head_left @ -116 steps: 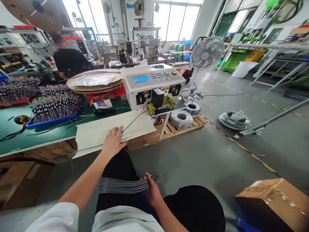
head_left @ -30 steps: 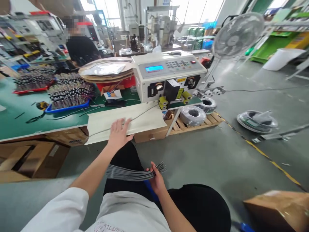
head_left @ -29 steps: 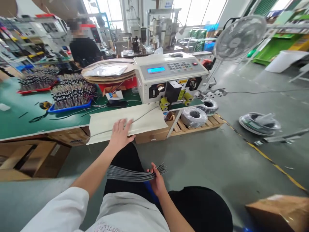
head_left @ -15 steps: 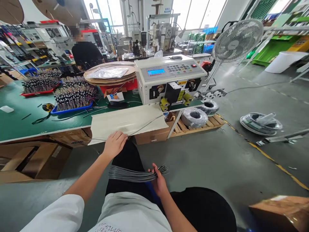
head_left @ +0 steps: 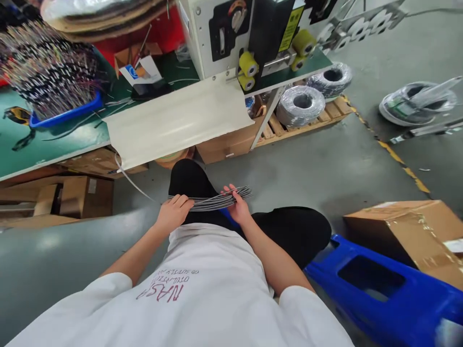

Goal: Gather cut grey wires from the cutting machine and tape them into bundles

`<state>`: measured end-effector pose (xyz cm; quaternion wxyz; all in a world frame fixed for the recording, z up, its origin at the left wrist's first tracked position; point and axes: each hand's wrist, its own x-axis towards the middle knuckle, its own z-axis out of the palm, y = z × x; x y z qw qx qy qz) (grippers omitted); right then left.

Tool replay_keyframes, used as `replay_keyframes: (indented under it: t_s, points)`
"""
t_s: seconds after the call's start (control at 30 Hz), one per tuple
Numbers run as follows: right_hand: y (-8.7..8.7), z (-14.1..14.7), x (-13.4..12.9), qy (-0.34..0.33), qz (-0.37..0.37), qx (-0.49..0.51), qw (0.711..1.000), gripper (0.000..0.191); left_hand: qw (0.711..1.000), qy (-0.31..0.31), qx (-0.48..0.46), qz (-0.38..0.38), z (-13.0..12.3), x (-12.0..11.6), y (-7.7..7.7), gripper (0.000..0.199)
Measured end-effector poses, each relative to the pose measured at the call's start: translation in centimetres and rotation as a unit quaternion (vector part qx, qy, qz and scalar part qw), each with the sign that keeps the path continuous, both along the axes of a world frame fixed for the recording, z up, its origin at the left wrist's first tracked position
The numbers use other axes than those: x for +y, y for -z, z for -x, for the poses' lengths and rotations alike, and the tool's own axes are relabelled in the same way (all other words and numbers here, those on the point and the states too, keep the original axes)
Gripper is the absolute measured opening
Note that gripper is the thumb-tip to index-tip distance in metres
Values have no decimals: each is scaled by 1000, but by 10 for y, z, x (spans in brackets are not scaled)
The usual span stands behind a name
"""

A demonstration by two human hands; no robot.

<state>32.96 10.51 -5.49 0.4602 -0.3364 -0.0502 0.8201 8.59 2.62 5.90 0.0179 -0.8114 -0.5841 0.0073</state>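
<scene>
Filling the top left, the green bench (head_left: pixel 54 148) carries a white machine (head_left: pixel 221 69), with a cream sheet (head_left: pixel 181 123) in front. Over a dark knee (head_left: pixel 188 179) lie the gray wires (head_left: pixel 211 205), bunched. The right hand (head_left: pixel 238 207) has its fingers curled around them; the left hand (head_left: pixel 175 212) closes its fingers on the other side, how many I cannot tell. A snug grip and level tips (head_left: pixel 247 192) should work best.

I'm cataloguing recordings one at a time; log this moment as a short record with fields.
Left hand: closed over the grey wires' left part
Right hand: holding them near their right end
Grey wires: bundled, crossing above black trousers
White sheet: projecting past the table edge
Machine: on table, yellow rollers in front
Coils: on wooden pallet
</scene>
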Motion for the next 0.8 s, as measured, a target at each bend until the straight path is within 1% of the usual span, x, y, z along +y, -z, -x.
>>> replay_keyframes:
  t_s: [0.13, 0.27, 0.37, 0.43, 0.5, 0.6, 0.7, 0.73, 0.8]
  points:
    - [3, 1, 0, 9, 10, 9, 1000, 32, 1000, 16, 22, 9, 4, 0, -3, 25]
    - [2, 4, -1, 14, -5, 43, 999, 24, 999, 38, 19, 11, 9, 4, -8, 26]
    - [-1, 5, -3, 13, -11, 35, 999, 24, 999, 43, 17, -13, 24, 9, -12, 32]
    - [0, 5, -4, 12, -13, 23, 1000, 27, 999, 23, 14, -32, 39, 10, -8, 40]
    - [4, 4, -3, 13, -16, 22, 1000, 30, 999, -2, -5, -40, 56, 11, 4, 42]
    - [12, 3, -2, 22, -18, 36, 999, 30, 995, -28, -92, -38, 74, 9, 36, 43]
    - [15, 1, -2, 35, -18, 51, 998, 27, 975, -71, -203, -51, 76, 4, 67, 40]
    - [14, 0, -3, 41, -19, 58, 997, 26, 968, -87, -229, -61, 75, 2, 75, 38]
    - [10, 0, -4, 49, -17, 74, 996, 25, 956, -111, -258, -84, 71, -2, 86, 35]
